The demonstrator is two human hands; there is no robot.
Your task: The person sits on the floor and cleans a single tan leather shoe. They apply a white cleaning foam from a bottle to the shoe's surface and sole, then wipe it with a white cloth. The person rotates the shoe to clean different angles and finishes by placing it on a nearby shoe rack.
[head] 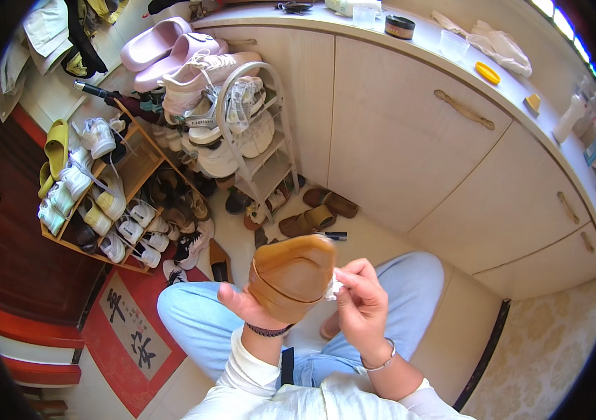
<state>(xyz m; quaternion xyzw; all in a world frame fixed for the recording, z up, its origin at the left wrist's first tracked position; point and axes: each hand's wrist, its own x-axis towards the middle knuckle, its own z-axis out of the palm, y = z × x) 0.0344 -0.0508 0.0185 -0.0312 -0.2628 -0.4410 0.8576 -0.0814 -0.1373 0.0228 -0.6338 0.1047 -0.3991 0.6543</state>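
A tan leather shoe (pixel 293 275) with a pointed toe is held up in front of my knees. My left hand (pixel 258 310) supports it from beneath; the thumb sticks out to the side, and the fingers are hidden by the shoe. At the shoe's right edge, my right hand (pixel 362 299) pinches a crumpled white tissue or cloth (pixel 332 289), which touches the leather. Another pointed tan shoe (pixel 219 261) rests on the floor beyond my left knee. Brown sandals (pixel 308 219) lie farther ahead, near a small dark tube-like object (pixel 336 236).
A wooden shoe rack (pixel 138 157) full of shoes stands at left, beside a metal rack (pixel 277 142) piled with footwear. White cabinets (pixel 392 147) line the right. Their countertop (pixel 419 50) carries a dark round jar (pixel 399 27), a yellow lid (pixel 487 73) and a sponge (pixel 532 104). A red mat (pixel 135 336) covers floor at left.
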